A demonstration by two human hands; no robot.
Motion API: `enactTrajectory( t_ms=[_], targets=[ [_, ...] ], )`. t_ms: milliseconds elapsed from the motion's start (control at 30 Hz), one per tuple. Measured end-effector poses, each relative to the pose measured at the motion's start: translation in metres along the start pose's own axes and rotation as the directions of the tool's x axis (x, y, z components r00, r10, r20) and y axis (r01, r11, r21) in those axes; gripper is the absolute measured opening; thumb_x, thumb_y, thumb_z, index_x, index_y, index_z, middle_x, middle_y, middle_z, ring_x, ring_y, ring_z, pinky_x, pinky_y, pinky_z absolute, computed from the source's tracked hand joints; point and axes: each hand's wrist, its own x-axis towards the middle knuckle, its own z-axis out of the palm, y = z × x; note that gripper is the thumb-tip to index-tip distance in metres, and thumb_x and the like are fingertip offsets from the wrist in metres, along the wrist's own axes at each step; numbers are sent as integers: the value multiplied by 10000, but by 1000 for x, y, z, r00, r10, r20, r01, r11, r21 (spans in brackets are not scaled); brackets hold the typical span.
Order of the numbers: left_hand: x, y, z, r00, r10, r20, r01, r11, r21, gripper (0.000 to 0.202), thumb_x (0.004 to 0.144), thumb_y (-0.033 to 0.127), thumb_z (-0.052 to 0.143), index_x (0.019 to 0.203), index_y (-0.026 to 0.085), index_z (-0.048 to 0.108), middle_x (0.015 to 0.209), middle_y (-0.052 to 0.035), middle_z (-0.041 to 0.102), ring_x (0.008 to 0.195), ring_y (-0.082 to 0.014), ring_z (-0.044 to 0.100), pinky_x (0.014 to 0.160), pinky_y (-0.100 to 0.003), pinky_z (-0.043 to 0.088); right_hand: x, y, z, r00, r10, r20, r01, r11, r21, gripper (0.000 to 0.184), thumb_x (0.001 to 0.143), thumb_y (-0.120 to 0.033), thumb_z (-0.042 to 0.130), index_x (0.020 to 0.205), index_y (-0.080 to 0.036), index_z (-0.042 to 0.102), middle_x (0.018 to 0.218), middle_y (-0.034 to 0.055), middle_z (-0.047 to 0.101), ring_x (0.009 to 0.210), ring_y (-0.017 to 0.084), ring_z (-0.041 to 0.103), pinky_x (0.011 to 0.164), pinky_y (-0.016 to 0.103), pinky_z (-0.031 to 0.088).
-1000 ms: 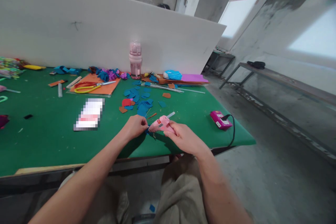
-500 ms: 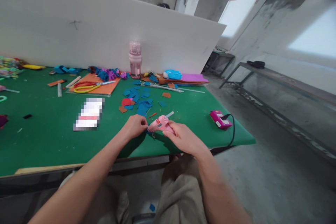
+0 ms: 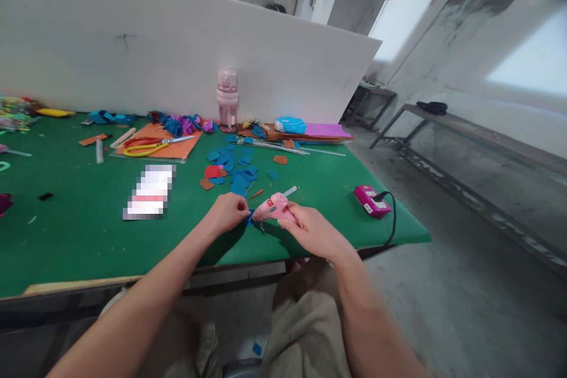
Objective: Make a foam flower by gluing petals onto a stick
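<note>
My right hand [image 3: 312,229] is wrapped round a pink glue gun [image 3: 273,207] with a white glue stick poking out of its back, its nozzle aimed left. My left hand [image 3: 228,212] pinches a small blue felt piece [image 3: 248,218] right at the nozzle tip. Both hands hover just above the green table [image 3: 88,224], near its front edge. Loose blue felt cut-outs [image 3: 233,166] lie just beyond my hands, with a red piece and brown pieces among them.
A pink water bottle [image 3: 227,100] stands against the white board. Red-and-yellow scissors [image 3: 148,144] rest on an orange sheet. A pink power strip [image 3: 371,201] with a black cable sits at the right table edge. Purple and blue felt flowers [image 3: 183,125] and felt sheets line the back.
The glue gun and my right hand have shifted very slightly; my left hand keeps its pinch on the blue piece.
</note>
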Motion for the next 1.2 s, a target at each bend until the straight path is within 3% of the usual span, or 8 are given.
enactTrajectory(
  t_ms=[867,1200],
  targets=[
    [0,0,-2,1000,9,7,-9,1000,-4,175,674,277,518,638,176,656,653,-23,646,611,-139,551,532,-227,336,-1,7,-4,999,36,-2,-36,999,-40,183,849,-308,399,827,-167,514,816,54,606,672,140,510,573,227,294],
    [0,-1,-1,1000,12,12,-12,1000,-4,186,680,291,516,649,176,659,651,-25,645,608,-140,550,535,-229,341,-2,7,-4,999,35,-11,-36,999,-21,194,847,-298,404,917,-166,527,868,67,616,730,155,535,617,235,329]
  ],
)
